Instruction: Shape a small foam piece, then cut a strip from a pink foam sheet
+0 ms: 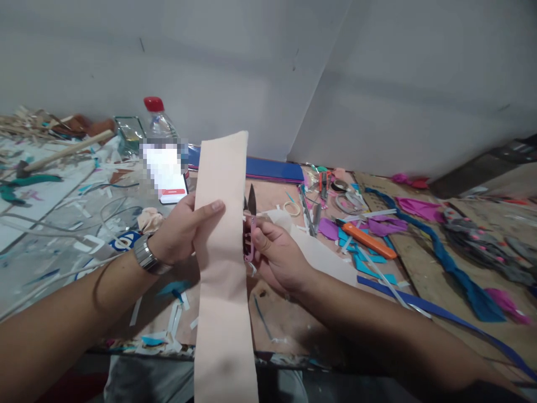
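Note:
A long, pale peach strip of sheet material (222,257) hangs upright in front of me, its lower end dropping past the table edge. My left hand (180,226) grips its left edge, with the thumb across the front and the fingers hidden behind. To the right of the strip, my right hand (277,249) is closed around the pink handles of a pair of scissors (250,235). Their dark blades point upward, slightly parted, close by the strip's right edge. Whether they touch it I cannot tell. Behind my right hand lies another pale sheet (323,257).
A lit phone (168,173) leans by a red-capped bottle (161,120). An orange utility knife (369,240), a blue fabric strip (444,263) and colourful scraps lie right. Green-handled pliers (29,182), cables and sticks lie left. The wall rises behind the table.

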